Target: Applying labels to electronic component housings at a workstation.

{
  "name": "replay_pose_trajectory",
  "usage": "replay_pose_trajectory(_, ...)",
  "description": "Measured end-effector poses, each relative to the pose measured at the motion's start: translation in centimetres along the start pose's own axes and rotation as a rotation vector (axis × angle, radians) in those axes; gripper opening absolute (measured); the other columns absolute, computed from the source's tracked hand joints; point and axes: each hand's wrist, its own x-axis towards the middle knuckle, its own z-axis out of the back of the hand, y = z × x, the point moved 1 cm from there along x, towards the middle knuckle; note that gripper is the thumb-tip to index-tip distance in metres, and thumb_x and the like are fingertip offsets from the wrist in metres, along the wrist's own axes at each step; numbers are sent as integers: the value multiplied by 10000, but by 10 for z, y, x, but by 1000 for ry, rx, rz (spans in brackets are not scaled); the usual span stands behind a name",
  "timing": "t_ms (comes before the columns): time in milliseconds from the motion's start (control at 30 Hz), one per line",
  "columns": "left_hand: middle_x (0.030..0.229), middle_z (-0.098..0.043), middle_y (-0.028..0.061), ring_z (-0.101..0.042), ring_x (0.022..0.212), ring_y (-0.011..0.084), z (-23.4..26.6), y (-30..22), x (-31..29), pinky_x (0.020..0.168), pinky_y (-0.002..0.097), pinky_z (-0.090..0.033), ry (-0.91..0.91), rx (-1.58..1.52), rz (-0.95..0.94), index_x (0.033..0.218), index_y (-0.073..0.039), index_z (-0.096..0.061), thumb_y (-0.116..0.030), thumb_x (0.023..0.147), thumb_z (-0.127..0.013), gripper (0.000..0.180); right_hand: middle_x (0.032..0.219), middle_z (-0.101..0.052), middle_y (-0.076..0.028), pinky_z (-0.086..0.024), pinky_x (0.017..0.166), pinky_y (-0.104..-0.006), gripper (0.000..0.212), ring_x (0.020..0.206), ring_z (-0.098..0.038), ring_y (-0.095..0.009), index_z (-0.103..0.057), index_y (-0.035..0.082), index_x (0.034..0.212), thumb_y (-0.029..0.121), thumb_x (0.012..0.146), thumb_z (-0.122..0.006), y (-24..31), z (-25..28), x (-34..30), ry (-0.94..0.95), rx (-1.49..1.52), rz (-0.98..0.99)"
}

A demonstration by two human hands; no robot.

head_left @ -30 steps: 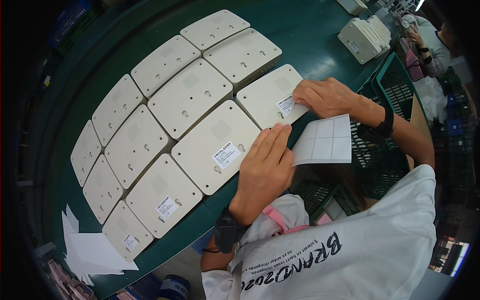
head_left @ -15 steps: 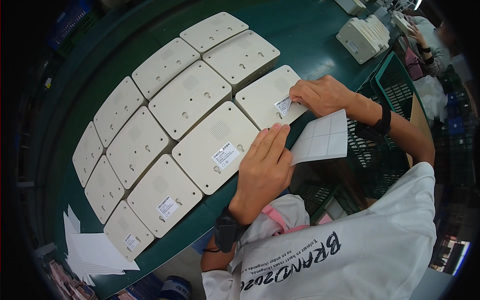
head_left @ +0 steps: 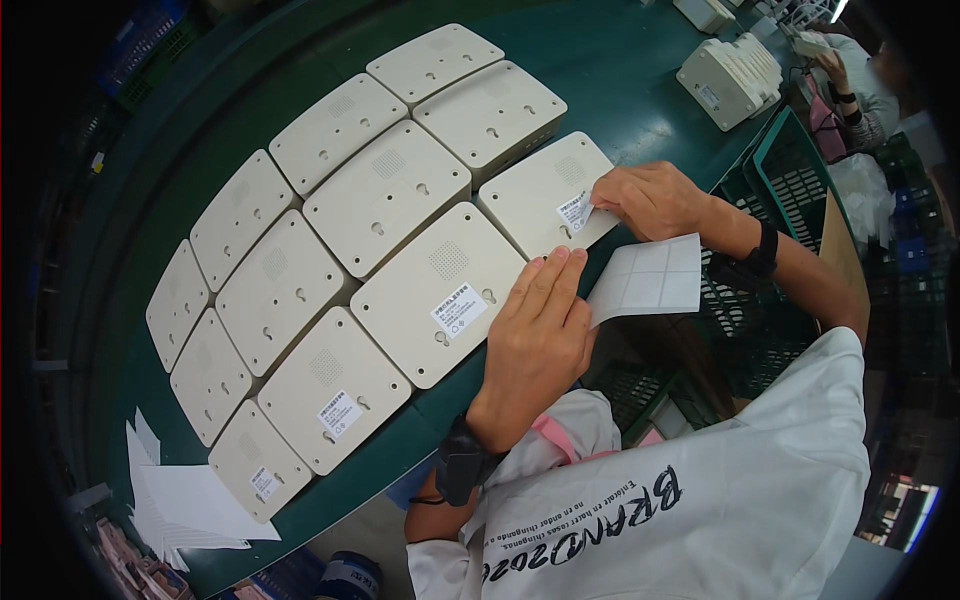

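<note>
An off-white plastic housing (head_left: 530,190) lies flat in front of my hands, with small holes and a speaker grille on its face. A white printed label (head_left: 574,212) is on that face, and my right hand (head_left: 655,200) pinches its right end. My left hand (head_left: 535,335) has its fingers stretched together, fingertips at the near edge of this housing. Beside its thumb, a white label sheet (head_left: 652,278) with a grid of squares juts out to the right, gripped by that hand; the grip itself is hidden. A neighbouring housing (head_left: 410,310) carries the same kind of label.
Several more off-white housings (head_left: 385,195) lie in rows on the green table (head_left: 620,90); those nearest the front left bear labels. White paper sheets (head_left: 190,505) lie at the left end. Green crates (head_left: 800,170) stand at right. Beyond, a person's hand (head_left: 832,68) holds a housing.
My right hand has shifted slightly right along the label, and more of the label shows. My left hand and the sheet keep nearly the same place; the whole view has shifted slightly.
</note>
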Motion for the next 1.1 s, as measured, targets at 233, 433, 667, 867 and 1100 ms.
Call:
replay_pose_trajectory(233,1277,-668,156,-622,1227,298,-2,1,0,1054,439,-486,-21,0,-8,748,-4,-606,-66,713,-768,176,853,-663,-150,-546,598,-330,201,660,-661,-264,-560,21,1016,-24,867,-688,11,6,6,14,35,-73)
replay_pose_trajectory(433,1269,-671,153,-631,1206,305,-5,1,-1,1038,450,-494,-49,-3,-17,704,-4,-611,-79,726,-774,181,800,-648,-87,-484,622,-268,209,654,-614,-131,-559,45,1040,113,924,-719,26,13,13,-20,517,-740)
replay_pose_trajectory(667,1393,-584,186,-545,1284,346,-6,-2,-3,1095,480,-423,115,198,-107,687,-1,-615,-95,730,-730,154,712,-580,1,-426,578,-232,251,656,-559,-58,-539,52,1084,179,945,-705,17,17,36,146,736,-1088)
replay_pose_trajectory(867,1433,-546,207,-519,1292,354,-8,-3,-2,1119,482,-381,162,210,-105,697,1,-621,-112,745,-682,137,704,-569,22,-418,565,-214,215,648,-544,-39,-535,53,1090,156,959,-670,9,15,38,258,845,-1072)
replay_pose_trajectory(1100,1433,-558,190,-542,1260,342,-16,-8,-1,1096,482,-395,147,259,-59,686,-15,-594,-90,714,-691,126,696,-570,31,-400,559,-168,221,625,-526,-2,-505,55,1114,81,960,-661,0,1,23,102,1130,-895)
